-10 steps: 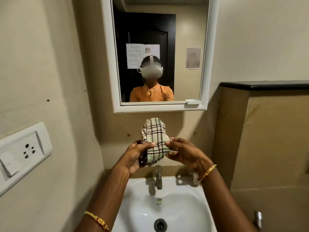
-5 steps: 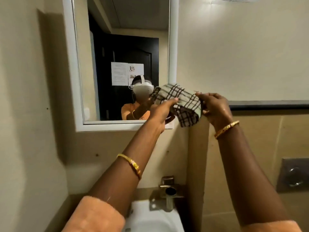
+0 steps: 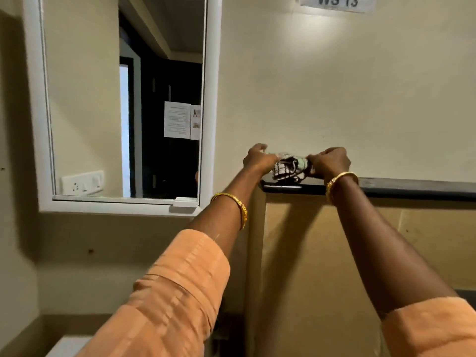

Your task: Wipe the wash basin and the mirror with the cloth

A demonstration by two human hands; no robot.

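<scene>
The checked cloth point(image 3: 289, 167) is bunched up on the dark ledge point(image 3: 412, 188) to the right of the mirror. My left hand point(image 3: 258, 158) grips its left end and my right hand point(image 3: 329, 161) grips its right end. The white-framed mirror point(image 3: 85, 99) hangs on the wall at the upper left, apart from both hands. Only a white corner of the wash basin point(image 3: 64, 346) shows at the bottom left, mostly hidden by my orange sleeve.
A paper label reading WS 13 point(image 3: 337, 2) is stuck high on the wall. Below the ledge stands a beige tiled partition point(image 3: 309, 253). The mirror reflects a dark door with notices and a switch plate.
Both hands carried the cloth up from over the tap, past the mirror's corner, and rightward down onto the dark ledge. The view swung up and right, so the basin dropped out.
</scene>
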